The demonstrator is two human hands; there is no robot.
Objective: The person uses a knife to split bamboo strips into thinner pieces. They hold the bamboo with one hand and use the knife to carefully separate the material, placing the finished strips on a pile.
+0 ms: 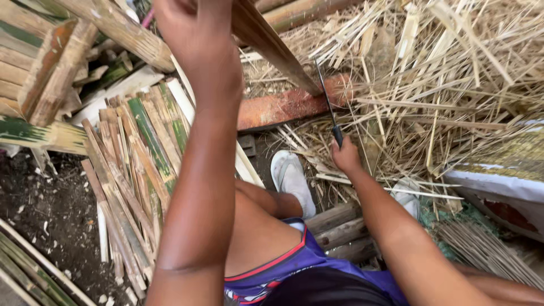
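Observation:
My left hand (195, 31) is raised near the top of the view and grips the upper end of a split bamboo slat (277, 54) that slants down to the right. The slat's lower end rests on a rusty red-brown block (283, 107). My right hand (345, 156) holds the dark handle of a thin-bladed knife (326, 93). Its blade points up toward the slat's lower end. I sit with my knees bent and a white shoe (292, 178) planted below the block.
A stack of split bamboo slats (133, 164) lies at my left on dark soil (51, 215). Loose bamboo shavings and strips (442, 73) pile up at the right. Thick bamboo poles (122, 28) lie along the top left. A bundle of thin sticks (487, 249) sits at the lower right.

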